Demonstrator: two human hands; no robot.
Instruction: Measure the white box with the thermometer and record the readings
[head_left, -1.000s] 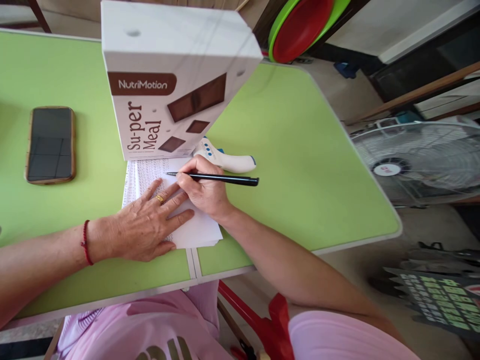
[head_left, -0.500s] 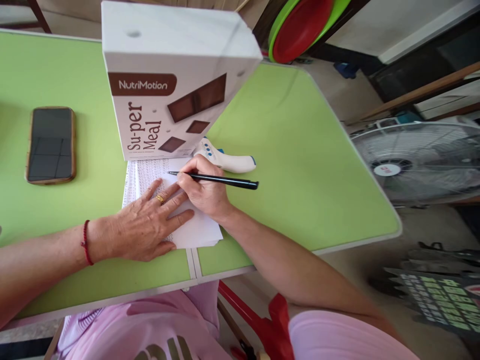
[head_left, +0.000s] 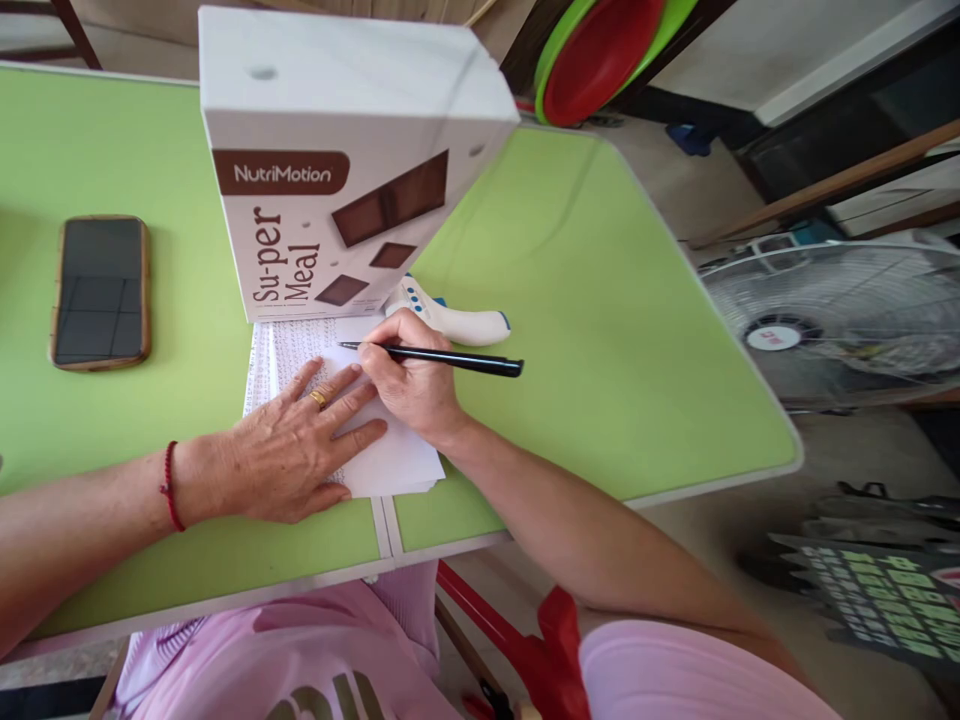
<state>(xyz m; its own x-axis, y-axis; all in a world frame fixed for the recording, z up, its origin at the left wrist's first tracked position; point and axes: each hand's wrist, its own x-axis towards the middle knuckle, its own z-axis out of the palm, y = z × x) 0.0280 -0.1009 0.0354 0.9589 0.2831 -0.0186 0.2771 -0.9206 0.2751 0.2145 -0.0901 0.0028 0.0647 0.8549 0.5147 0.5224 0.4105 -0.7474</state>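
Observation:
My right hand (head_left: 412,380) grips a black pen (head_left: 457,359), its tip at the upper part of a stack of white paper (head_left: 401,460). Rows of small handwriting cover the left side of the top sheet, while its right side is blank. Flat on the paper lies my left hand (head_left: 300,440), fingers spread, a gold ring on one finger and a red cord at the wrist. A tall white box (head_left: 292,240) with brown print stands just beyond the paper. Beside the box, behind my right hand, rests a white handheld thermometer (head_left: 472,325), partly hidden.
A phone in a brown case (head_left: 101,292) lies left on the green table (head_left: 600,330). Off the table's right edge stands a fan (head_left: 832,325). Red and green basins (head_left: 600,60) are beyond the far edge. A red stool part (head_left: 559,640) shows below.
My right hand and the pen have shifted very slightly to the right along the paper. My left hand stays in place; the view has moved a little.

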